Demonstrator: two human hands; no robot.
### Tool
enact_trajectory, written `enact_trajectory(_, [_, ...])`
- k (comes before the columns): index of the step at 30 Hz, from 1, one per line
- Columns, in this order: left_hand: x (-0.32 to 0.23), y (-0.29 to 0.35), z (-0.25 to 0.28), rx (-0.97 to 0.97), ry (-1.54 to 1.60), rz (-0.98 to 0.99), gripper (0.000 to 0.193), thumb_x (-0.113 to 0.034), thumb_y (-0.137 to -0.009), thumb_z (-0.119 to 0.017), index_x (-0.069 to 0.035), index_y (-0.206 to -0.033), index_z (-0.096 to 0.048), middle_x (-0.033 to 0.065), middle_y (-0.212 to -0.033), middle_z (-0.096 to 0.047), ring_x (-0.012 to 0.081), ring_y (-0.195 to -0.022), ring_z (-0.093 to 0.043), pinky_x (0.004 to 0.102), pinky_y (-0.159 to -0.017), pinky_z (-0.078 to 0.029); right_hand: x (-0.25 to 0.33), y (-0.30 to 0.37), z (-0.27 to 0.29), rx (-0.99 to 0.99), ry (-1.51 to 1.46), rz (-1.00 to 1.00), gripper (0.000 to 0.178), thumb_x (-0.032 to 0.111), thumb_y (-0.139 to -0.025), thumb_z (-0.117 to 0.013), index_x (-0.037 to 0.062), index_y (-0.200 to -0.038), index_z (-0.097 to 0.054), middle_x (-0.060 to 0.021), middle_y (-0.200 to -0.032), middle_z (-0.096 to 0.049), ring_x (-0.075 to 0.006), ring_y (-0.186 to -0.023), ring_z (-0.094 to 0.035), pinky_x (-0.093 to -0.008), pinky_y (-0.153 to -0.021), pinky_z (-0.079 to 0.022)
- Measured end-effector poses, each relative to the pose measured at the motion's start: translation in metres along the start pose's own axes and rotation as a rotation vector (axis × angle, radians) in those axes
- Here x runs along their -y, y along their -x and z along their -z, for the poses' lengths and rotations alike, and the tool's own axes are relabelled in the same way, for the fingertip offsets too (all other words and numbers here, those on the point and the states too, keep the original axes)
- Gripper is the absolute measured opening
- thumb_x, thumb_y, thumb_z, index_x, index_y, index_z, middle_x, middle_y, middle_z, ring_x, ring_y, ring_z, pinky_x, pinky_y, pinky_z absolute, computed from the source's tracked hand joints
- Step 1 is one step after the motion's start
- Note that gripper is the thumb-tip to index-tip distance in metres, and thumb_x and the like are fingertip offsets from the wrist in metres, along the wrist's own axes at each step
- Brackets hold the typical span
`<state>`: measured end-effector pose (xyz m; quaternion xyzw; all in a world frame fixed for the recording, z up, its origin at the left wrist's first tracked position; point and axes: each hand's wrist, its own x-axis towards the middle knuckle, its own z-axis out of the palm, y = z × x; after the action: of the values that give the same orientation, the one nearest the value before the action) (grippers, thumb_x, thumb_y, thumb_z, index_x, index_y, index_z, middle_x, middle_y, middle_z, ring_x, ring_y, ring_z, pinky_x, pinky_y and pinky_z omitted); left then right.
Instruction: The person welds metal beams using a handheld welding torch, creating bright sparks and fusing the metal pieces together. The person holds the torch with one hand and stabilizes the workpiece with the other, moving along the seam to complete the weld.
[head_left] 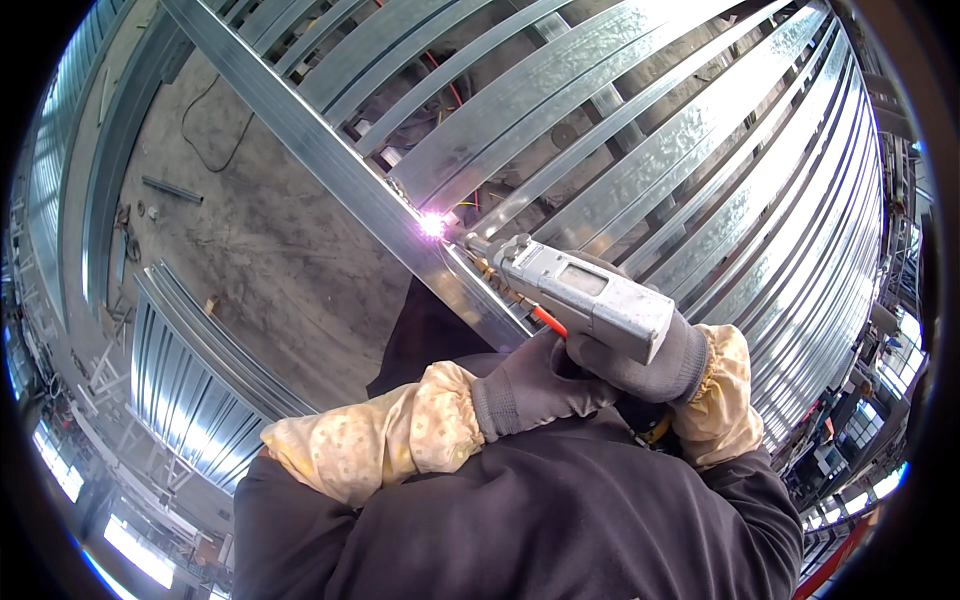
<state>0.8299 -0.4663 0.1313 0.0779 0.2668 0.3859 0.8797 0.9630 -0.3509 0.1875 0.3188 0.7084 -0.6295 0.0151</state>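
My right hand (650, 358), in a grey glove, is closed round the rear of a silver handheld laser welding gun (590, 290). My left hand (545, 385), gloved the same way, is closed against the gun's underside beside the right hand; its fingertips are partly hidden. An orange hose (548, 320) runs along under the gun. The gun's nozzle points up and left at a bright pinkish-white weld spot (433, 225). That glow lies on the joint between a long galvanized steel edge rail (340, 170) and the end of a slat (480, 165).
Many parallel steel slats (740, 130) spread to the right, with gaps between them. Left of the rail is a concrete floor (260, 240) with a short metal bar (172, 189) and a thin cable (212, 168). A stack of ribbed metal profiles (190, 380) stands at lower left.
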Motion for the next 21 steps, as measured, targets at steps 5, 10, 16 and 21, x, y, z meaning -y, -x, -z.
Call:
enact_trajectory(5, [0.001, 0.0, 0.002, -0.016, -0.092, 0.035, 0.037, -0.011, -0.082, -0.076, 0.0, -0.112, -0.058, 0.0017, -0.095, -0.066, 0.0069, -0.086, -0.06, 0.0246, -0.075, -0.051, -0.002, 0.001, 0.0, 0.003, -0.004, 0.008, 0.054, 0.014, -0.086, -0.064, -0.0016, -0.134, -0.045, -0.0182, -0.13, -0.052, -0.0247, -0.1, -0.063, -0.0316, -0.083, -0.053])
enact_trajectory(10, [0.0, -0.001, -0.001, -0.014, -0.077, -0.034, 0.038, -0.01, -0.083, -0.075, 0.0, -0.114, -0.057, 0.0021, -0.095, -0.066, 0.0071, -0.086, -0.06, 0.0244, -0.074, -0.05, -0.003, 0.003, 0.001, 0.02, 0.019, 0.001, 0.055, 0.013, -0.086, -0.063, -0.0019, -0.135, -0.044, -0.018, -0.129, -0.053, -0.0249, -0.101, -0.063, -0.0312, -0.084, -0.052])
enact_trajectory(16, [-0.004, 0.001, -0.001, 0.007, -0.019, 0.047, 0.039, -0.013, -0.083, -0.076, -0.001, -0.115, -0.058, 0.0018, -0.098, -0.065, 0.0073, -0.088, -0.059, 0.0247, -0.075, -0.05, -0.001, 0.002, 0.001, 0.02, 0.072, 0.054, 0.055, 0.014, -0.087, -0.062, -0.0017, -0.137, -0.042, -0.0171, -0.128, -0.055, -0.0238, -0.104, -0.061, -0.0305, -0.086, -0.051])
enact_trajectory(21, [-0.001, 0.002, -0.002, 0.014, 0.028, 0.011, 0.039, -0.015, -0.083, -0.076, -0.002, -0.115, -0.057, -0.0004, -0.096, -0.063, 0.0066, -0.086, -0.057, 0.0251, -0.072, -0.049, 0.006, 0.003, 0.001, 0.032, -0.103, -0.111, 0.053, 0.015, -0.089, -0.061, -0.0026, -0.135, -0.043, -0.016, -0.12, -0.059, -0.0217, -0.093, -0.065, -0.0305, -0.079, -0.053])
